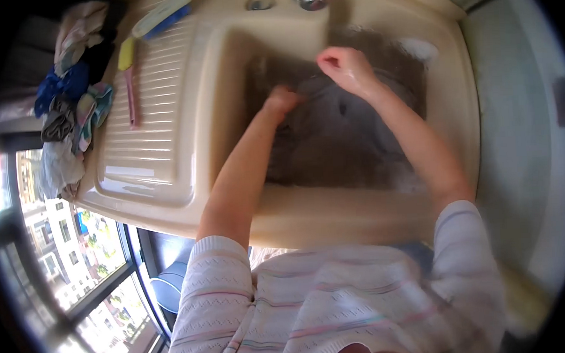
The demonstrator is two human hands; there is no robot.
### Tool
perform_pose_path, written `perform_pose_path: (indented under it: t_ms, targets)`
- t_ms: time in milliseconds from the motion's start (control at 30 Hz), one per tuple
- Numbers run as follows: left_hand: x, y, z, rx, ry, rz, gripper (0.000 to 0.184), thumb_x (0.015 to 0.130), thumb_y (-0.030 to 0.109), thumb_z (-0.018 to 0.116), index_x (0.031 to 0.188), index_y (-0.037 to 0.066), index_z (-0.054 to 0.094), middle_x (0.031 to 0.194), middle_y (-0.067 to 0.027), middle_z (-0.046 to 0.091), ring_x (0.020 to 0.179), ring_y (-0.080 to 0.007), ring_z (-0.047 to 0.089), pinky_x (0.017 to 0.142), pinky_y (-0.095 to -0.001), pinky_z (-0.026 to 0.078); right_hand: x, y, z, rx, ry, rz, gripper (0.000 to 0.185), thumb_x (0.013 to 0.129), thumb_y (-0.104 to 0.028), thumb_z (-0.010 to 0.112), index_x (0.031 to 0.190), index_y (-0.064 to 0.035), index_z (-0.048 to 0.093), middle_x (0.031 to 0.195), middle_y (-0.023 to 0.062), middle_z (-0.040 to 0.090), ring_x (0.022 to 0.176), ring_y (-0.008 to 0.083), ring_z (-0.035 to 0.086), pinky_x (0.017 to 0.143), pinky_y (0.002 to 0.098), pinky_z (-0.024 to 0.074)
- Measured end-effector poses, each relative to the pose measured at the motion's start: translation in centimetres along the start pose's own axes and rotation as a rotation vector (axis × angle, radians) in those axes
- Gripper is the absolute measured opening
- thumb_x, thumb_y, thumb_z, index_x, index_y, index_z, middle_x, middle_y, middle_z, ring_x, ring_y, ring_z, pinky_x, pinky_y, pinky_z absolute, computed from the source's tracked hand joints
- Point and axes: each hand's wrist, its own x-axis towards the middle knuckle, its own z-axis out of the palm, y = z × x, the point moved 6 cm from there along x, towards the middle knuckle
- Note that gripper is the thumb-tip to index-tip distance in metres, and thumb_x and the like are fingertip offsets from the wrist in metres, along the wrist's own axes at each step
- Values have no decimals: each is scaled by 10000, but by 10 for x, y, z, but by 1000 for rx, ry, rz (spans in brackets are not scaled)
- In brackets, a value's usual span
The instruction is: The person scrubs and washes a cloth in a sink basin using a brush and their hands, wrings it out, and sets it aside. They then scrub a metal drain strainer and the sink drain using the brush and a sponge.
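Water (364, 148) could be splashing our sleeves (214, 276) if we're swishing too hard, right hand (348, 69) hovering, fingers loosely curled, left hand (283, 100) fingers too blurry to tell.

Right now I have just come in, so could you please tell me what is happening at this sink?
A person has both bare hands over the sink, which holds cloudy grey water. The left hand is low at the water, its fingertips unclear; the right hand is raised above it, fingers curled. I cannot tell whether either holds anything. A yellow-headed brush lies on the ribbed board, with clothes heaped at its outer edge.
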Motion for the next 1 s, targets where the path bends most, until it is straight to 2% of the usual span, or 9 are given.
perform_pose_path:
  t_ms: [200, 300, 400, 600, 700, 767, 833, 933, 1000]
  targets:
    - [12, -6, 4, 119, -5, 130, 543, 638, 225, 698, 1087, -42, 549, 1064, -191, 576, 974, -274, 564, 825, -323, 447, 146, -190, 64, -237, 307, -620, 287, 740, -179, 600, 1023, -135, 583, 855, 78, 641, 727, 247, 620, 642, 359, 485]
    - [25, -4, 3, 221, 9, 188, 409, 647, 167, 630, 1005, -30, 602, 1062, -203, 577, 1017, -288, 556, 848, -332, 452, 196, -227, 93, -301, 114, -553, 459, 672, -172, 619, 1119, -115, 534, 1175, 130, 503, 1089, 262, 469, 915, 487, 356]
    - [69, -19, 32, 306, 30, 303, 356, 688, 205, 601, 974, -6, 620, 1065, -193, 577, 1025, -295, 549, 856, -348, 449, 232, -236, 128, -395, -182, -389, 496, 711, -264, 608, 1173, -132, 486, 1300, 115, 392, 1190, 292, 369, 981, 565, 250]
    - [57, -7, 39, 319, 42, 322, 418, 699, 309, 638, 992, 12, 616, 1091, -187, 565, 1033, -300, 541, 863, -364, 449, 196, -261, 116, -481, -240, -417, 457, 707, -242, 608, 1122, -76, 517, 1144, 171, 525, 1089, 313, 478, 942, 502, 343]
    - [22, 8, 20, 304, 1, 231, 409, 668, 295, 656, 935, -14, 632, 1041, -196, 585, 1011, -319, 545, 861, -354, 447, 159, -257, 77, -177, -234, -408, 464, 674, -226, 649, 1075, -25, 531, 966, 174, 605, 932, 307, 574, 834, 403, 447]
    - [19, 8, 16, 275, -47, 206, 492, 619, 269, 695, 1000, -27, 600, 1053, -196, 581, 1000, -291, 553, 857, -337, 442, 127, -223, 55, 415, -220, -490, 347, 682, -167, 658, 967, 8, 566, 820, 128, 632, 761, 254, 613, 683, 314, 488]
    - [20, 1, 20, 89, -34, 240, 587, 599, 225, 723, 1096, -36, 552, 1079, -193, 570, 997, -256, 554, 851, -326, 438, 75, -168, 30, 594, -228, -321, 400, 738, -225, 653, 1087, -74, 527, 937, 79, 609, 826, 194, 601, 710, 327, 486]
    - [38, -18, 30, -326, -283, 113, 619, 648, 163, 718, 1171, -63, 475, 1133, -207, 526, 1033, -269, 518, 857, -342, 427, -19, -62, 3, 792, -225, 303, 693, 736, -276, 674, 1282, -23, 330, 1090, 97, 530, 924, 171, 557, 793, 298, 469]
    - [-2, 4, 8, -112, -182, -15, 684, 672, 158, 710, 1221, -97, 390, 1167, -196, 500, 1062, -264, 495, 867, -323, 410, -78, 20, -12, 940, -55, 664, 628, 759, -312, 650, 1262, -74, 358, 1070, 77, 528, 912, 188, 565, 778, 340, 485]
